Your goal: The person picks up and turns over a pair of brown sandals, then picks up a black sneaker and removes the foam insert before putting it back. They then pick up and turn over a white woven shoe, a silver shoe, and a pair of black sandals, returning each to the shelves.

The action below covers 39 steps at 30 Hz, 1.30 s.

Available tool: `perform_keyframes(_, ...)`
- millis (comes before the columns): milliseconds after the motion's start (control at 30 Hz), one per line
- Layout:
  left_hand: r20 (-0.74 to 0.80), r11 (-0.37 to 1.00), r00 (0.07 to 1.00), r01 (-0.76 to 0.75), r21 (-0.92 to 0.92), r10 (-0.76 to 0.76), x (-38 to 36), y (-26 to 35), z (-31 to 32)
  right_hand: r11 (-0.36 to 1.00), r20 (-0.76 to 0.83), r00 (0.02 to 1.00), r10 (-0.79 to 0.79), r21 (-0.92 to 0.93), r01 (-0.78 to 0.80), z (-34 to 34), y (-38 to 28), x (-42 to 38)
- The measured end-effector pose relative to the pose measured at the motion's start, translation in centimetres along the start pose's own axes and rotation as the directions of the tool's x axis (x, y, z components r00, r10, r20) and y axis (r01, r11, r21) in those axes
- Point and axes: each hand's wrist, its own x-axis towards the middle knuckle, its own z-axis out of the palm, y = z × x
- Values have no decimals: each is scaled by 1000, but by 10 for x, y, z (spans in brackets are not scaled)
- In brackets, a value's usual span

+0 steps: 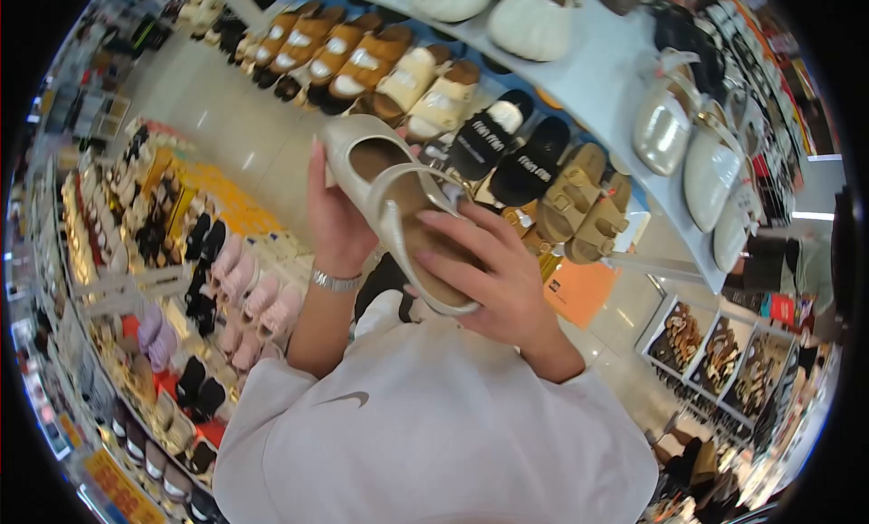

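Cupping the toe end of a glossy, pearly cream shoe with a strap and a brown insole [403,207], the left hand [339,212] supports it from the side and below. The right hand [502,271] lies over the heel end, fingers reaching in across the insole. Both hands are thus on the same shoe, which is tilted, toe toward the upper left, in front of the person's white T-shirt [434,415]. A silver metal-banded watch [336,281] circles the left wrist. Just past the shoe sit black slippers with white lettering [523,169] and tan buckled sandals [570,194]; farther along that row are mustard-brown sandals [367,67]. Above the row, a pale shelf [602,94] bears shiny silver closed-toe shoes [665,130]. Off to the left, pale pink slippers [243,278] fill part of another display, beyond which shiny floor tiles [244,130] show.
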Motion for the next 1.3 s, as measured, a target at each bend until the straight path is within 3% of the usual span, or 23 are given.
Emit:
perform_keyframes(100,15,983,995,102,-155,-101,-10,10,-39,997,252,966,-50,-40,62,14,-15,26)
perform_keyframes(167,107,928,975,219,-300,-196,-9,20,-77,997,230,972,-45,64,31,29,-20,37)
perform_keyframes(200,246,849,934,343,-401,-261,-12,24,-91,986,202,979,-22,166,-12,36,-23,42)
perform_keyframes(300,93,946,978,203,-252,-185,-21,33,-122,941,155,987,38,328,-88,54,-30,61)
perform_keyframes(433,121,936,978,200,-289,-172,-33,60,-142,884,108,993,54,458,-98,84,-34,81)
perform_keyframes(533,76,869,972,235,-435,-224,-43,90,-127,864,122,989,83,485,-132,102,-37,95)
perform_keyframes(633,-49,896,967,211,-390,-249,-42,113,-141,747,158,945,286,581,-323,126,-45,109)
perform_keyframes(767,-17,905,970,222,-362,-244,-48,155,-158,722,249,842,479,435,-539,162,-53,136)
perform_keyframes(833,76,890,973,230,-395,-217,-51,172,-169,751,341,823,455,349,-560,180,-60,151)
perform_keyframes(933,-358,984,920,117,-136,-159,-58,198,-164,735,500,748,435,282,-616,210,-61,170)
perform_keyframes(1033,-381,984,910,122,-130,-163,-65,219,-190,730,650,620,439,143,-668,233,-63,196)
perform_keyframes(1067,-365,978,913,132,-159,-183,-67,223,-201,736,612,673,415,210,-644,243,-64,198)
perform_keyframes(1200,-373,959,893,179,-218,-251,-73,238,-216,660,612,666,426,292,-692,264,-85,223)
perform_keyframes(1300,-462,964,851,175,-200,-250,-81,252,-199,700,662,632,402,223,-679,283,-86,235)
